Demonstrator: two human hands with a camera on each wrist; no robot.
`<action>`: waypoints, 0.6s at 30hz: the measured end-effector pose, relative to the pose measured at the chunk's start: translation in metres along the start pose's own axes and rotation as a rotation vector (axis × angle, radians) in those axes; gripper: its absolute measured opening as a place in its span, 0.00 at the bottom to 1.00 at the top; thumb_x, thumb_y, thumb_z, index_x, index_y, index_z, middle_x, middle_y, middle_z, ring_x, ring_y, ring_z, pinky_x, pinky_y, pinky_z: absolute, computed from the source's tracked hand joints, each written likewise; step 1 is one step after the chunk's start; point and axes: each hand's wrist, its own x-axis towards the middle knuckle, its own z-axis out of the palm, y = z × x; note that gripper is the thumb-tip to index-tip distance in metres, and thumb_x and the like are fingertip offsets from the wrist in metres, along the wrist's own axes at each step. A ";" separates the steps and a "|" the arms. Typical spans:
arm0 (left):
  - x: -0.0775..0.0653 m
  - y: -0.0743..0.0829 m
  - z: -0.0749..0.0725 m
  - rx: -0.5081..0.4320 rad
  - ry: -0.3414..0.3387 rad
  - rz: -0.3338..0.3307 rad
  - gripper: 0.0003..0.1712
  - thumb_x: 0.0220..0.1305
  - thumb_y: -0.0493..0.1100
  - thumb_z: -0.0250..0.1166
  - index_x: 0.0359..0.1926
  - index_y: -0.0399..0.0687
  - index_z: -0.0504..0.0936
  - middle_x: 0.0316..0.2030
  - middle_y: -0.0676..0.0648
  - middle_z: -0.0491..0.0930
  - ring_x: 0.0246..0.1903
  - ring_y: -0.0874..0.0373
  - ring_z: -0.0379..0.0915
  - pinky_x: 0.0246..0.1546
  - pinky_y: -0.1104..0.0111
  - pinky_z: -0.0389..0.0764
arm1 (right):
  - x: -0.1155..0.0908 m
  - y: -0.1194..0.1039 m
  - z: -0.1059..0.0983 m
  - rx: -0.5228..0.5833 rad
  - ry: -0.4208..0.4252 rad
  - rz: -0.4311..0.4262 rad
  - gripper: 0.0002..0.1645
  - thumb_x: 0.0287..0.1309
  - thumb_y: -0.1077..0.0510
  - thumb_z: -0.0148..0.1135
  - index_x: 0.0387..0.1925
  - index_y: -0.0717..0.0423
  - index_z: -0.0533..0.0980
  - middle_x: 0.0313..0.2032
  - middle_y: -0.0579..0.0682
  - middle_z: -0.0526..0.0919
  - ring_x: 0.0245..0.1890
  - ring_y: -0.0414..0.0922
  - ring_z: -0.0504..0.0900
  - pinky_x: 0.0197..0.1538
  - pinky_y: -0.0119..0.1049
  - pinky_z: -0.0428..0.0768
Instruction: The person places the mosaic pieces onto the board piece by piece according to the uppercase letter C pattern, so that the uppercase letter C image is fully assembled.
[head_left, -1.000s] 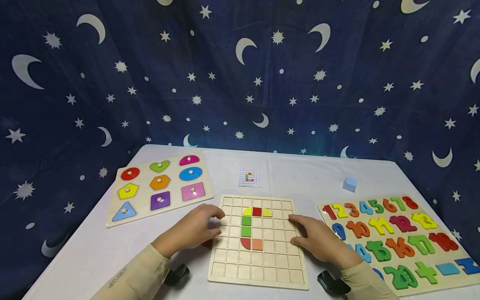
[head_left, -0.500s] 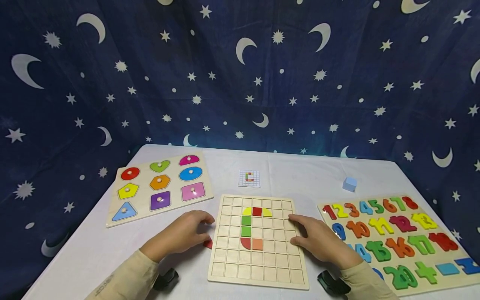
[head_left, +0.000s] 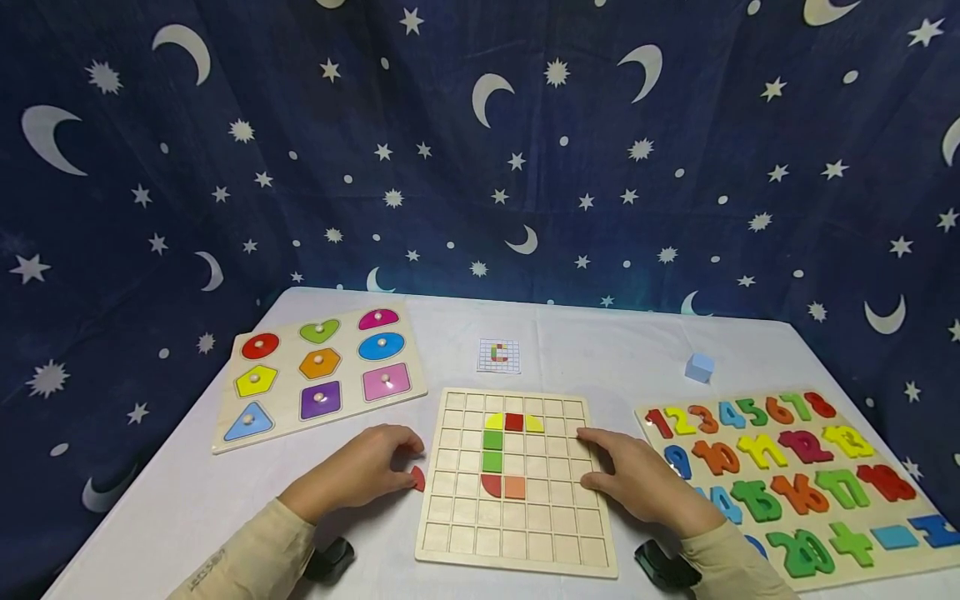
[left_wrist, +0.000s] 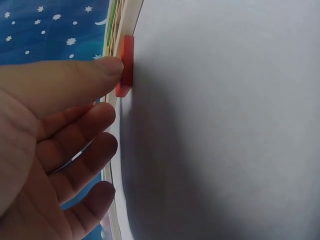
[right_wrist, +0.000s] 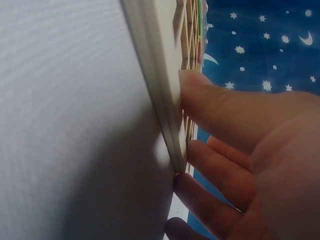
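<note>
A wooden grid board (head_left: 517,546) lies flat in the middle of the head view. Set in its squares are yellow quarter-rounds (head_left: 534,425), a red square (head_left: 513,423), green squares (head_left: 492,450), a red quarter-round (head_left: 491,485) and an orange square (head_left: 515,487). Left of the board, my left hand (head_left: 360,471) has loosely bent fingers; its thumb tip touches or nearly touches a loose red curved piece (head_left: 418,478). That piece (left_wrist: 128,60) is by the board's edge in the left wrist view. My right hand (head_left: 645,479) rests thumb and fingertips on the board's right edge.
Behind the board lies a small pattern card (head_left: 498,357). A shape puzzle with knobs (head_left: 285,421) is at the left, a number puzzle (head_left: 817,508) at the right. One light-blue block (head_left: 699,368) stands at the back right of the white-covered table (head_left: 592,350).
My left hand has drawn back left off the board's edge, and more of the loose red piece shows beside its thumb. The right hand and the pieces in the grid have stayed put.
</note>
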 end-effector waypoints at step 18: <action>0.005 -0.001 0.003 -0.016 -0.013 0.025 0.08 0.56 0.33 0.71 0.36 0.46 0.82 0.30 0.59 0.76 0.35 0.60 0.71 0.44 0.62 0.78 | 0.000 -0.003 -0.001 -0.004 -0.007 -0.007 0.38 0.56 0.51 0.73 0.66 0.58 0.72 0.63 0.60 0.75 0.65 0.62 0.70 0.63 0.61 0.67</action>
